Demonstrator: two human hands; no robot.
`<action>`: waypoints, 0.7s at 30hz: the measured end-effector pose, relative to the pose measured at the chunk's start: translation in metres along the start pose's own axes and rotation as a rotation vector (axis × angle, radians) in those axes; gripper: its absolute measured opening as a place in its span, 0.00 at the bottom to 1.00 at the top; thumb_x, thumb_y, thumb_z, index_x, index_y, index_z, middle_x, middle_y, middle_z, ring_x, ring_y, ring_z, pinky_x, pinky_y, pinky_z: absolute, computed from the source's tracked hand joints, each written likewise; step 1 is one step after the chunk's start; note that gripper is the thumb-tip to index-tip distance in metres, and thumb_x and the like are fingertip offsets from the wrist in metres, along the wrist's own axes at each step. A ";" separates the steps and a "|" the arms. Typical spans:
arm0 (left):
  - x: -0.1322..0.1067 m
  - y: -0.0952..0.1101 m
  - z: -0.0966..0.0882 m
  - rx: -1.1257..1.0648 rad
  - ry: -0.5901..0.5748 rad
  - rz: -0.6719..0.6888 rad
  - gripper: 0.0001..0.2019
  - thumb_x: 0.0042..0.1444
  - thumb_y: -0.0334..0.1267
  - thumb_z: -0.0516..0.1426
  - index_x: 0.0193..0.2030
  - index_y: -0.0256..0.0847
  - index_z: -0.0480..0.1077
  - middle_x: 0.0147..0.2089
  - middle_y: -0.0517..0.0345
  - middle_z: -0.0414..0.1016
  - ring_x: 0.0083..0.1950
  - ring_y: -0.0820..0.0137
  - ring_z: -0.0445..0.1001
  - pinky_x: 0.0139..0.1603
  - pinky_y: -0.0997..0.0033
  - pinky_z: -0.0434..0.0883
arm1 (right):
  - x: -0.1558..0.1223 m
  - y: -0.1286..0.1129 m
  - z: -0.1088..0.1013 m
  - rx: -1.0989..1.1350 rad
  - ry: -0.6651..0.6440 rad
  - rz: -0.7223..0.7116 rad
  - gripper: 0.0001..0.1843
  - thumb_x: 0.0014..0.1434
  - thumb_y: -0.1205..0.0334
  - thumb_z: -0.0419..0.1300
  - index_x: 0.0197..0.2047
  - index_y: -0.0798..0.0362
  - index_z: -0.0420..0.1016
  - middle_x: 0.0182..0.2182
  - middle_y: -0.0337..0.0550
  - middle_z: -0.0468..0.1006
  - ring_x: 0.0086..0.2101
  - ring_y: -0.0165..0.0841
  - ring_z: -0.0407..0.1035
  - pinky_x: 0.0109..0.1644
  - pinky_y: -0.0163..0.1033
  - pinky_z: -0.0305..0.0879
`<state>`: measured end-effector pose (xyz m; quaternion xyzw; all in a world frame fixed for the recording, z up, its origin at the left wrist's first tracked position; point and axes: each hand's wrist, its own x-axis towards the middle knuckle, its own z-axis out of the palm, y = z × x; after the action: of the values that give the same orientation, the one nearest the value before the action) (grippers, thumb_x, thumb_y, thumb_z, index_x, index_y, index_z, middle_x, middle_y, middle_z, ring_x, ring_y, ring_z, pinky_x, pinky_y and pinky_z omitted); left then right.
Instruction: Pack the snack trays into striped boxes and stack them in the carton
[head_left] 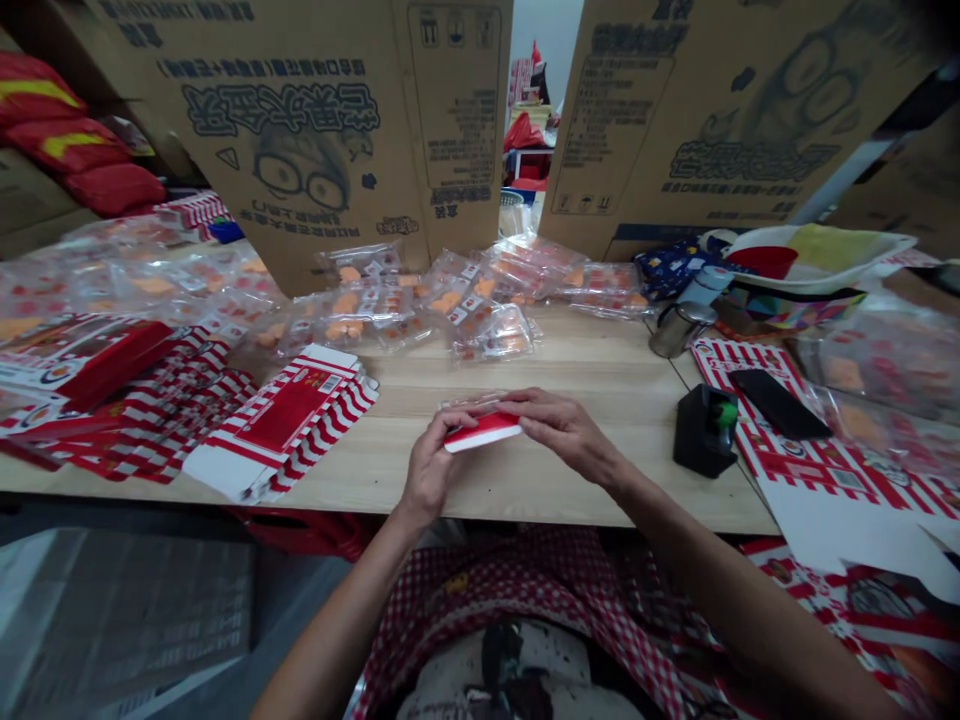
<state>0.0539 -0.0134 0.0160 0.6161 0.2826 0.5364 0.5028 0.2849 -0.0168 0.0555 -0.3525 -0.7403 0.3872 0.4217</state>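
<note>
Over the wooden table, near its front edge, both hands hold one small red-and-white paper box. My left hand grips its left end, fingers closed over the far side. At the right end, my right hand is closed on the same box, thumb near the front edge. A bit of clear plastic shows behind the fingers; whether it belongs to the box I cannot tell. To the left lies a stack of flat red-and-white striped boxes. Clear packets with orange pieces are piled beyond the hands.
Large brown cardboard boxes stand along the back. On the right are a black tape dispenser, a dark phone on striped card, and a metal cup. Finished-looking red boxes pile up at the left. A grey crate sits below.
</note>
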 end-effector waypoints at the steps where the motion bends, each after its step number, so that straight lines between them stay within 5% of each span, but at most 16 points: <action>1: 0.003 0.004 -0.001 0.004 0.023 0.000 0.12 0.60 0.38 0.55 0.49 0.42 0.75 0.57 0.48 0.77 0.62 0.54 0.71 0.64 0.57 0.64 | 0.003 -0.006 -0.001 0.033 0.016 0.046 0.17 0.69 0.53 0.57 0.57 0.40 0.79 0.57 0.45 0.77 0.56 0.41 0.70 0.64 0.54 0.62; 4: 0.020 0.026 -0.005 0.055 -0.009 -0.059 0.14 0.63 0.40 0.57 0.53 0.42 0.76 0.55 0.49 0.79 0.57 0.58 0.76 0.56 0.64 0.70 | 0.013 -0.025 -0.009 0.176 0.010 0.221 0.19 0.67 0.50 0.60 0.56 0.45 0.80 0.53 0.46 0.80 0.51 0.40 0.73 0.58 0.51 0.69; 8: 0.044 0.046 -0.006 -0.042 -0.097 -0.299 0.18 0.55 0.41 0.65 0.52 0.39 0.79 0.44 0.51 0.83 0.43 0.62 0.80 0.44 0.70 0.72 | 0.025 -0.034 -0.018 0.278 -0.016 0.392 0.25 0.66 0.45 0.59 0.57 0.53 0.79 0.46 0.49 0.83 0.43 0.39 0.77 0.44 0.45 0.76; 10: 0.053 0.043 -0.002 -0.142 -0.030 -0.381 0.18 0.51 0.41 0.67 0.48 0.37 0.81 0.36 0.53 0.83 0.35 0.66 0.79 0.39 0.71 0.72 | 0.027 -0.030 -0.021 0.204 -0.049 0.371 0.26 0.67 0.45 0.56 0.61 0.51 0.76 0.50 0.50 0.82 0.43 0.39 0.76 0.38 0.41 0.76; 13: 0.057 0.032 0.005 -0.191 0.100 -0.381 0.16 0.47 0.38 0.68 0.44 0.36 0.81 0.33 0.55 0.83 0.32 0.69 0.77 0.37 0.73 0.72 | 0.027 -0.022 -0.025 -0.036 -0.094 0.182 0.25 0.68 0.53 0.56 0.67 0.44 0.69 0.59 0.46 0.76 0.49 0.38 0.74 0.43 0.39 0.74; 16: 0.050 0.020 0.010 -0.211 0.159 -0.415 0.19 0.45 0.36 0.69 0.47 0.39 0.81 0.34 0.57 0.83 0.31 0.70 0.76 0.35 0.74 0.71 | 0.025 -0.011 -0.026 -0.228 -0.086 0.014 0.22 0.66 0.64 0.55 0.60 0.45 0.77 0.47 0.43 0.83 0.39 0.32 0.74 0.44 0.39 0.70; 18: 0.041 0.012 0.011 -0.236 0.231 -0.454 0.18 0.41 0.34 0.70 0.42 0.40 0.82 0.31 0.59 0.81 0.29 0.72 0.75 0.33 0.75 0.70 | 0.022 -0.004 -0.024 -0.196 -0.068 0.024 0.22 0.65 0.66 0.53 0.58 0.48 0.79 0.40 0.42 0.83 0.32 0.29 0.71 0.38 0.36 0.68; 21: 0.026 0.002 0.013 -0.288 0.319 -0.508 0.11 0.36 0.33 0.71 0.30 0.39 0.79 0.31 0.60 0.81 0.29 0.73 0.75 0.33 0.76 0.70 | 0.013 0.008 -0.017 0.013 -0.042 0.181 0.27 0.63 0.66 0.55 0.65 0.49 0.70 0.43 0.44 0.81 0.29 0.27 0.68 0.31 0.33 0.66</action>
<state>0.0722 0.0052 0.0289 0.3569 0.4235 0.5180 0.6519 0.2970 0.0025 0.0593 -0.4071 -0.7114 0.4361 0.3716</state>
